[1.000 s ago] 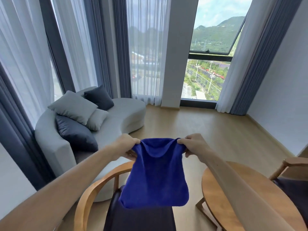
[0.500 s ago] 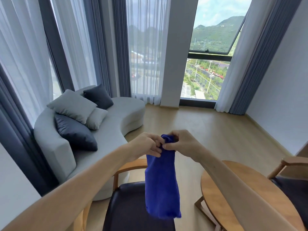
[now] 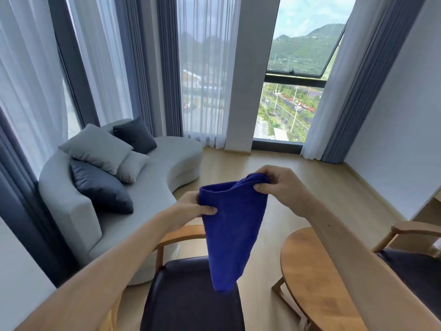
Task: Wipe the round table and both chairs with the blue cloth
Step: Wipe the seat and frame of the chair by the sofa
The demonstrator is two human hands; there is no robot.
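At the far left, sheer white curtains [image 3: 28,75] hung between dark grey drapes, and below them a curved light-grey sofa [image 3: 152,187] ran along the window wall, carrying four cushions: a pale grey one [image 3: 95,148] leaning on top, a dark one [image 3: 134,136] behind it toward the glass, a smaller pale one [image 3: 131,167] lower down, and a large dark one [image 3: 101,187] nearest the sofa's rounded end. In front of the sofa stood the near chair [image 3: 191,302], its curved wooden back rail toward the sofa and its dark padded seat facing the camera. Above that seat the left hand [image 3: 191,207] pinched the left upper corner of the blue cloth [image 3: 232,225], thumb pressed on the near face of the fabric and the fingers hidden behind it. The cloth hung in the air from both hands, folded lengthwise and narrowing to a rounded bottom end that dangled over the chair seat, apart from it. The right hand [image 3: 278,185], held a little higher and farther from the camera than the left, gripped the cloth's other upper corner between curled fingers and thumb, so the top edge sloped up to the right. Beyond the hands lay pale wood flooring [image 3: 238,163] up to a tall window [image 3: 298,75] showing green hills and a road. To the right, the round table [image 3: 307,271] of warm brown wood stood just beside the near chair, partly covered by the right forearm. At the far right edge, the second chair [image 3: 415,235] showed a wooden armrest and part of a dark seat, close against the table's far side.
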